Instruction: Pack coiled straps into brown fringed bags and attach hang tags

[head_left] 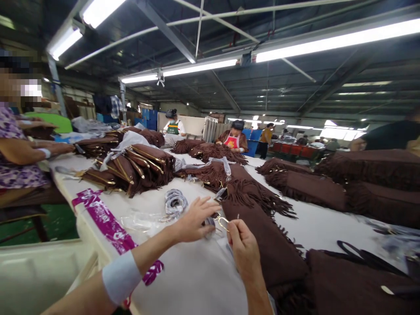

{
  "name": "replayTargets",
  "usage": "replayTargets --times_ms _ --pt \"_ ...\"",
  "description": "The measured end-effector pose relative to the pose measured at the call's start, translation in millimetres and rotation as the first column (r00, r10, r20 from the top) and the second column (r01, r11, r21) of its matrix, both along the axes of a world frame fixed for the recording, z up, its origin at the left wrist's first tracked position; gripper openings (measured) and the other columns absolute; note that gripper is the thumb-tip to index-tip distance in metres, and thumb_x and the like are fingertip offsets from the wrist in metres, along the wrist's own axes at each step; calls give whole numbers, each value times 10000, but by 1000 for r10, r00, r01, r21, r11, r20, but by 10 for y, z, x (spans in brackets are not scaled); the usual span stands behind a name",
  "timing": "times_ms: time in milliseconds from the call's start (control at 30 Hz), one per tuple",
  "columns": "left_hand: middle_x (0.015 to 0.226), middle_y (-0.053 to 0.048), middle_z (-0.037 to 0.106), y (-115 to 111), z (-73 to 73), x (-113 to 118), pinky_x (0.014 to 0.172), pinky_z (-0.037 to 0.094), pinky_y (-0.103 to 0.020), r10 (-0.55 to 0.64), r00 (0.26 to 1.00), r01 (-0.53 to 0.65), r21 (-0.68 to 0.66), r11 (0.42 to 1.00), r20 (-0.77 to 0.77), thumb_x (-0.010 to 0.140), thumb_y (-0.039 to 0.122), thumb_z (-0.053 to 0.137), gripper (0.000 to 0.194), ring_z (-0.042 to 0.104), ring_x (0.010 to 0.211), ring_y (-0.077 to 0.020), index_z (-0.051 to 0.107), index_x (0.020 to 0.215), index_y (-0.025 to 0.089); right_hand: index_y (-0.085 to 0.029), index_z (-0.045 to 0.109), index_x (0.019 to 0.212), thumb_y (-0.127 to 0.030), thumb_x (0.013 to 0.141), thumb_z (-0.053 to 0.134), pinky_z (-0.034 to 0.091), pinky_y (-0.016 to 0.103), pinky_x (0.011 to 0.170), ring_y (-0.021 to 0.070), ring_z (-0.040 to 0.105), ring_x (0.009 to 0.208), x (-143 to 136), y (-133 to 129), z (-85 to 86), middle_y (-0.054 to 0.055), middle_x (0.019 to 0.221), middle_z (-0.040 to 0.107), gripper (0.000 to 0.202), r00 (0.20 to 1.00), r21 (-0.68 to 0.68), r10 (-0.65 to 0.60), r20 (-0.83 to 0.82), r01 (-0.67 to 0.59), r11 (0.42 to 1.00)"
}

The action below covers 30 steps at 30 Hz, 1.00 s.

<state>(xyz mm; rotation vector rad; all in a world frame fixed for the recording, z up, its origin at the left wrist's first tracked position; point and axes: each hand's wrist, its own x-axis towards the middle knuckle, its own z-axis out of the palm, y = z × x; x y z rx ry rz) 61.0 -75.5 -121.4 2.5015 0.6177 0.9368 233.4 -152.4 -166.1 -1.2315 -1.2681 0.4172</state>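
Note:
My right hand (243, 245) pinches a gold-coloured metal snap hook (223, 223) between thumb and fingertips. Just left of it, my left hand (197, 218) reaches out with its fingers stretched and apart, palm down. Under those fingers lies a grey wrapped strap (210, 222), partly hidden by the hand. Another coiled strap (176, 203) in grey wrapping rests on the table beyond my left wrist. To the right of my right hand, a dark brown fringed bag (262, 245) lies flat.
Brown bags with gold zips (131, 168) are heaped at the back left of the white table (197, 280). More fringed bags (311, 188) stack up on the right. Purple printed tape (105, 218) runs along the left edge. A co-worker (19, 153) sits at left; others work farther back.

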Motion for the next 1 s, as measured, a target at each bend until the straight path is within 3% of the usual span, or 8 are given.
replayTargets --times_ms 67,133,200,267,400,533,733,1000 --pt "1199 -83 638 20 70 47 1053 354 -384 -185 981 169 -213 962 -56 848 277 549 342 526 1163 -240 626 1173 203 -219 447 650 -532 898 451 318 233 520 117 395 526 52 -33 19 -63 559 407 399 999 -5 -29 38 30 1000" --pt "1007 -73 691 73 102 107 899 452 -299 -292 956 262 -455 851 3 875 312 504 276 608 944 -189 675 1033 164 -222 459 659 -530 898 453 321 235 521 123 405 524 101 -61 39 -59 559 413 390 995 -16 -78 63 79 997" --pt "823 -53 684 121 87 171 750 468 -245 -303 950 289 -591 753 78 816 316 572 225 600 764 -155 689 872 132 -219 515 697 -533 890 457 341 241 539 136 436 540 133 -80 62 -47 573 448 373 985 -19 -149 88 151 988" --pt "693 -28 640 136 42 232 639 433 -211 -221 965 261 -613 746 142 743 283 637 167 550 646 -126 671 753 120 -211 601 836 -530 896 423 368 249 571 153 477 564 140 -88 84 -32 607 500 371 962 -20 -251 110 254 967" --pt "594 11 575 68 -28 304 568 367 -187 33 970 94 -497 862 241 759 222 588 140 488 568 -97 629 664 129 -186 611 1016 -488 927 301 384 264 599 176 543 572 96 -87 103 -6 632 572 442 899 -14 -403 171 411 911" --pt "620 16 611 -16 -28 299 602 356 -199 189 972 -153 -233 960 138 806 209 579 154 524 616 -115 661 686 158 -216 593 854 -373 955 279 332 277 580 197 601 615 4 -102 105 34 667 647 366 843 -103 -272 464 356 929" --pt "771 -30 693 -27 -112 302 656 366 -233 230 972 -233 97 968 36 873 238 575 148 607 742 -167 701 805 198 -226 604 874 -192 976 354 219 290 540 203 668 713 -136 -151 188 46 745 708 272 639 -319 -57 767 458 829" --pt "723 -57 633 -153 -245 366 670 363 -260 225 973 -207 246 947 -49 897 242 543 181 557 714 -182 665 772 196 -205 625 948 -210 987 378 245 284 533 219 689 735 -153 -165 193 72 768 721 250 633 -340 -45 773 473 813"
